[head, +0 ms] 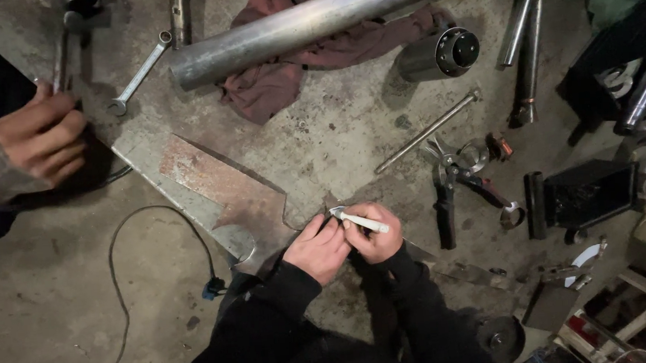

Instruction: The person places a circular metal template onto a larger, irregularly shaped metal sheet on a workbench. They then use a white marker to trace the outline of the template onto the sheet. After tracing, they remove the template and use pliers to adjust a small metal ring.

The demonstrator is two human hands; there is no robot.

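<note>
Hands meet at the near edge of the steel worktop (pixel 350 138), close together and touching. Your right hand (pixel 376 235) is curled tight around a white marker (pixel 361 221), pinched between thumb and fingers, its tip pointing left and far, resting on the plate surface just beside a curved notch in the edge. Your left hand (pixel 316 249) lies just left of it, fingers bent and pressed down on the metal, holding nothing that shows.

Left of your hands a rusty plate (pixel 221 185) lies flat on the worktop, running far and left. Far beyond it a long steel pipe (pixel 312 23) rests across a dark red rag (pixel 271 86), with a combination spanner (pixel 141 73) to its left and a short round cylinder (pixel 439 53) to its right. Right of your hands lie a thin rod (pixel 426 132) and black-handled pliers (pixel 449 195). At the far left another person's hand (pixel 40 141) is closed around a metal bar (pixel 63 59). A black cable (pixel 127 256) loops over the floor at the near left.
</note>
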